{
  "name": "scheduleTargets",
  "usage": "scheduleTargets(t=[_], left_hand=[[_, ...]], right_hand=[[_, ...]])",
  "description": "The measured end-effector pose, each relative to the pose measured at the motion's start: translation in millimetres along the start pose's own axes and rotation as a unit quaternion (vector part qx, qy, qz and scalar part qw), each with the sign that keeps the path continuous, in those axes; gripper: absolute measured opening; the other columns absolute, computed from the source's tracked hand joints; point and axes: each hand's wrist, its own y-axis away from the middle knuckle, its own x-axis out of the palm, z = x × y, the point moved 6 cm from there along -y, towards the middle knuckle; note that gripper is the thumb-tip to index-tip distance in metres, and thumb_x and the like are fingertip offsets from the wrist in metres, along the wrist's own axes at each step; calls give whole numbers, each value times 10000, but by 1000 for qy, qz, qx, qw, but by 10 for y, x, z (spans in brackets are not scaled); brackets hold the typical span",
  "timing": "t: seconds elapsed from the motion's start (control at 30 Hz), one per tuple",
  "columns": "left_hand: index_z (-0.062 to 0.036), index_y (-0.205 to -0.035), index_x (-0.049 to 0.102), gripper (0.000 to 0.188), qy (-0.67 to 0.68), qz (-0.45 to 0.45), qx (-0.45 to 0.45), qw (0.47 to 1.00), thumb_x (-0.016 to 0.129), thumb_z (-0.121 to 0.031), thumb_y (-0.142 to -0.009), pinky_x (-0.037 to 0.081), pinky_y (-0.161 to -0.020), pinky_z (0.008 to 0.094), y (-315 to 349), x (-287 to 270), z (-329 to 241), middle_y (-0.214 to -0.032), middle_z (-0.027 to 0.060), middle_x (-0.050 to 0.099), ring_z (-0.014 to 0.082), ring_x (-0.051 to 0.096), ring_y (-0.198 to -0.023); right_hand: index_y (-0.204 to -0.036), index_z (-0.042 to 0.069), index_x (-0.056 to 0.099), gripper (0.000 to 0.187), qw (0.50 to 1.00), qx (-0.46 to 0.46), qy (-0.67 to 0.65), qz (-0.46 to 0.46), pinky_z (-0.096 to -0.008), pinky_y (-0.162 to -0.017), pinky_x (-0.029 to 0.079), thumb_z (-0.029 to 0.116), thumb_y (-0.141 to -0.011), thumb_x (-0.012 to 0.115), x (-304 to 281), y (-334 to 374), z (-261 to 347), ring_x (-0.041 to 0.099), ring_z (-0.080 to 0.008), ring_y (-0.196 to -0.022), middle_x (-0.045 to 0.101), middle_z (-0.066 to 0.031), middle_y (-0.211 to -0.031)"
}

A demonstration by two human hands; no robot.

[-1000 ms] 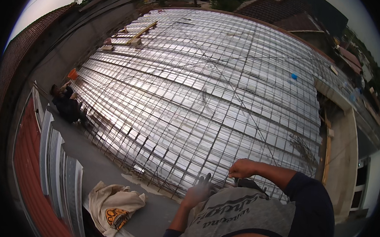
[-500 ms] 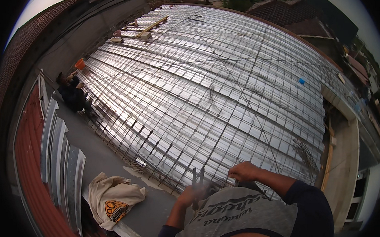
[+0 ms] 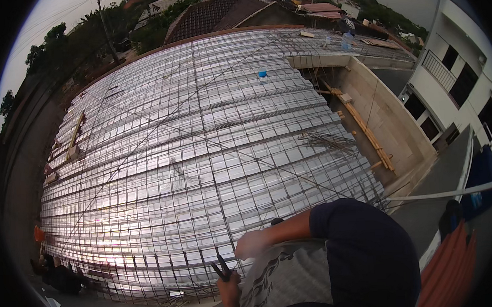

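Observation:
My left hand (image 3: pixel 229 292), at the lower middle, is closed around a dark pair of pliers (image 3: pixel 222 270), whose two legs stick up and spread apart. Just above and to the right, my right hand (image 3: pixel 252 245) is bent at the knuckles and smeared by motion; anything in its fingers is hidden. Both hands are over the near side of the steel rebar mesh (image 3: pixel 200 189), a grid of thin bars above silvery ribbed metal decking (image 3: pixel 163 174). My body hides the mesh beneath my right forearm.
Loose rebar pieces (image 3: pixel 329 141) lie on the mesh at right, beside a walled opening (image 3: pixel 392 123) with wooden poles (image 3: pixel 367 130). A small blue object (image 3: pixel 262 73) sits farther off. Another person (image 3: pixel 60 277) crouches at the far left near an orange bucket (image 3: pixel 39 233).
My view has swung right, bringing the walled opening and a white building into fuller sight. The pliers remain in my left hand. My right hand is now closer to them.

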Motion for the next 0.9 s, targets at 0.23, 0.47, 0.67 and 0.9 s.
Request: scheduleTargets(t=[0.23, 0.47, 0.67, 0.9], left_hand=[[-10, -851, 633, 160, -47, 51, 12, 998, 625, -164, -807, 406, -556, 291, -77, 27, -79, -683, 24, 582, 118, 528, -599], [-30, -866, 669, 154, -113, 139, -4, 984, 632, -171, -818, 415, -554, 302, -95, 79, -162, -657, 12, 568, 112, 528, -591], [-17, -932, 656, 191, -241, 218, 42, 945, 626, -187, -848, 417, -559, 296, -230, 151, -85, -670, 16, 564, 98, 516, -624], [0, -1069, 582, 310, -140, -9, 21, 990, 638, -184, -825, 465, -614, 388, -411, -136, 145, -745, 145, 608, 222, 595, -667]], right_hand=[[-921, 112, 673, 219, 995, -27, -57, -82, -473, -699, 492, 264, -793, 582, 2, 191, -35, 634, -356, -844, 666, -153, -885], [-843, 110, 703, 199, 992, -52, 96, 60, -467, -620, 494, 255, -746, 608, -75, 170, 59, 639, -358, -762, 668, -145, -800], [-763, 51, 697, 199, 992, -46, 95, 76, -457, -618, 504, 223, -736, 602, -108, 191, -17, 648, -352, -746, 669, -161, -775], [-867, 53, 690, 255, 997, 47, -19, -66, -483, -710, 488, 277, -801, 589, -274, 496, -733, 625, -376, -830, 666, -176, -859]])
